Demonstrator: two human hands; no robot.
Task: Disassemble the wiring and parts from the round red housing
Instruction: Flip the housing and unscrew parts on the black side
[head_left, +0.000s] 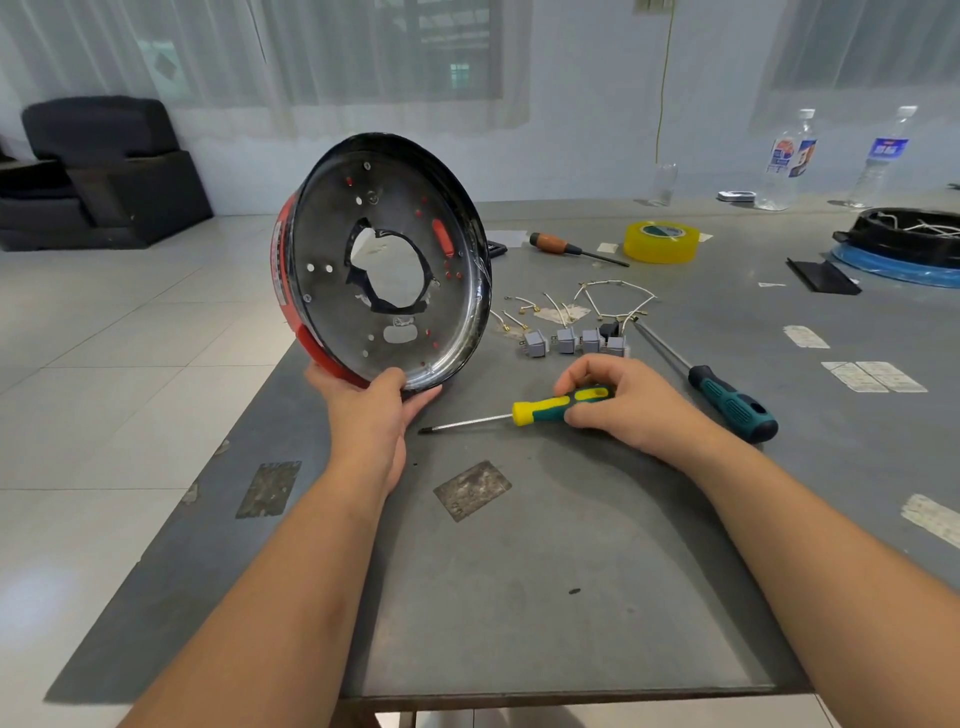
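My left hand (371, 410) grips the lower rim of the round red housing (382, 260), propping it on edge at centre-left of the frame, while my right hand (618, 400) curls around the handle of the yellow-and-green screwdriver (540, 410) lying on the table (545, 597). I judge the job nearly done: the housing's inside looks stripped bare, and the loose wires (597, 301) and grey connector blocks (576, 340) sit right of centre. Anything left to remove I cannot make out.
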